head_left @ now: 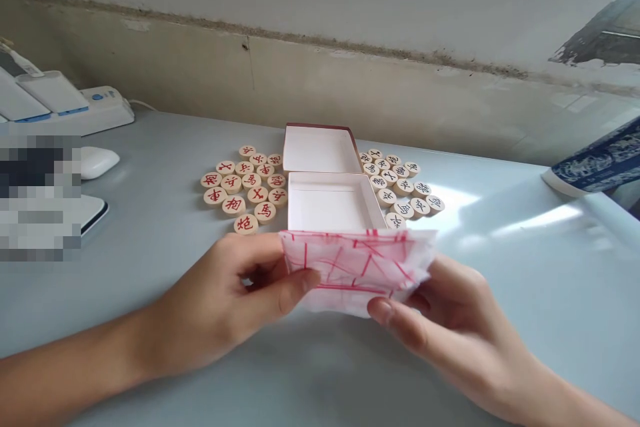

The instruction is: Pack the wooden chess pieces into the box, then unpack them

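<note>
Between my hands is a folded, thin white plastic chessboard sheet (pixel 360 270) with red lines, held above the table. My left hand (pixel 235 307) pinches its left edge, thumb on the near face. My right hand (pixel 450 327) grips the right side, thumb at the lower edge, other fingers partly hidden behind. Just beyond the sheet lies an open box (pixel 333 203) with a white inside, its lid (pixel 320 150) folded back toward the wall. Red-marked Chinese chess pieces (pixel 251 180) lie left of the box, and dark-marked pieces (pixel 404 187) lie to its right.
A white power strip (pixel 107 107) with plugs and a white earbud case (pixel 100 162) are at the left, beside a blurred-out object (pixel 40 190). A blue-and-white patterned object (pixel 597 157) lies at the right edge. The wall (pixel 320 80) stands behind the grey table (pixel 165 233).
</note>
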